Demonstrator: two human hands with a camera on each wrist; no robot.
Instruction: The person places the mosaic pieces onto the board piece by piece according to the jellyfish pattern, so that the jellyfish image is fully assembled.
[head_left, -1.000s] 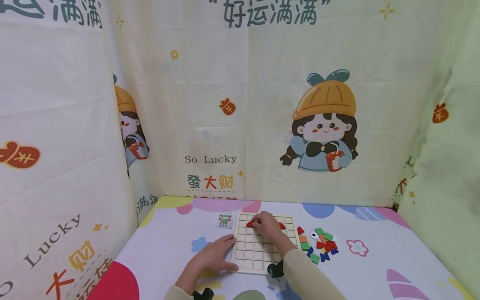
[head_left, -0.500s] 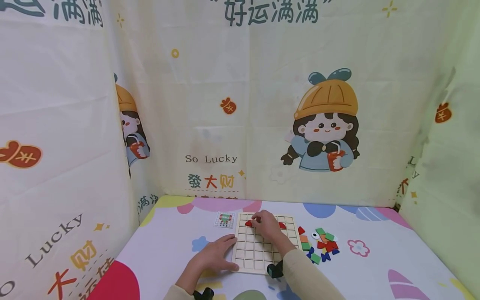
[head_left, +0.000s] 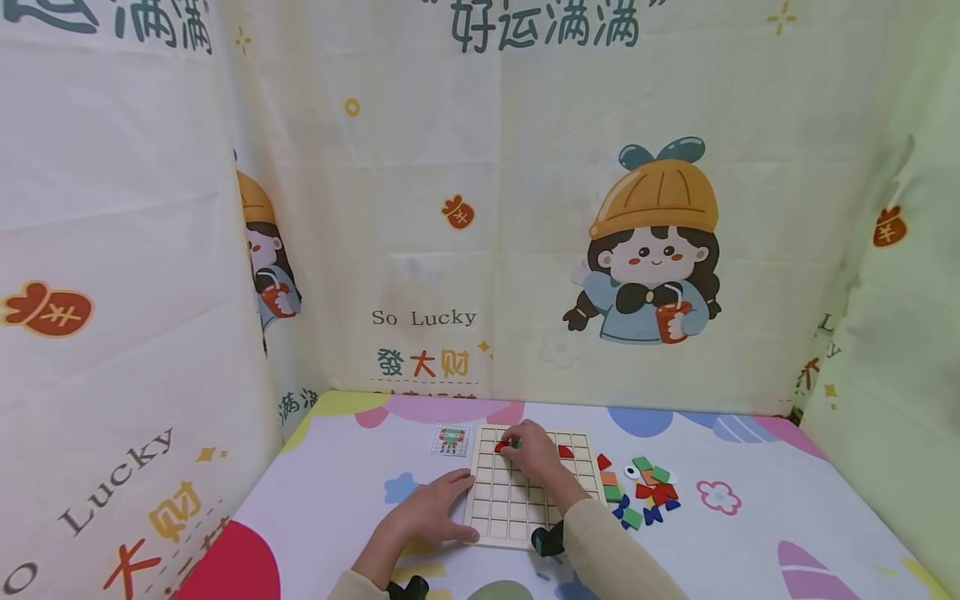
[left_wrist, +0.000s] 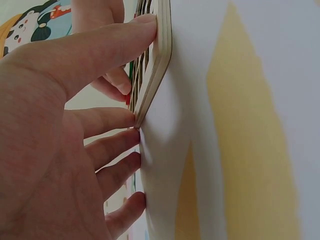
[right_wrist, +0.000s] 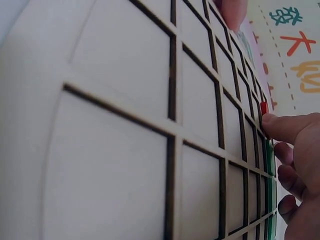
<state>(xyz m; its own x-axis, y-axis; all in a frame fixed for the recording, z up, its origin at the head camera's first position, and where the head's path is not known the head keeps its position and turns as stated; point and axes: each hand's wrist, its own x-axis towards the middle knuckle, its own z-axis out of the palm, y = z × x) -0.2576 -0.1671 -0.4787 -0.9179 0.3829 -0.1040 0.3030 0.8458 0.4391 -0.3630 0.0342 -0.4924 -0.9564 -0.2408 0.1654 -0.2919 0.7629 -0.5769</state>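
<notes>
A wooden grid board (head_left: 498,504) lies on the table. My left hand (head_left: 431,508) rests at its left side, fingers spread and fairly straight; in the left wrist view the thumb and index finger touch the board's edge. Over the top rows, my right hand (head_left: 536,454) pinches a small red tile (head_left: 500,447) in the upper left of the grid. That red tile (right_wrist: 264,107) shows at the thumb tip in the right wrist view. Green tiles (right_wrist: 270,157) sit under the curled fingers, partly hidden. Another red tile (head_left: 566,451) with a curved side lies farther right on the grid.
A small pattern card (head_left: 450,439) with a robot-like figure lies left of the board. To the right is a loose heap of coloured tiles (head_left: 660,492) in red, green, blue and orange, with a round white eye piece (head_left: 630,472). Printed cloth walls (head_left: 525,250) surround the table.
My right fingers have shifted slightly at the red tile, and a bit of green now shows beside them. The left hand stays at the board's edge. The head view has drifted slightly.
</notes>
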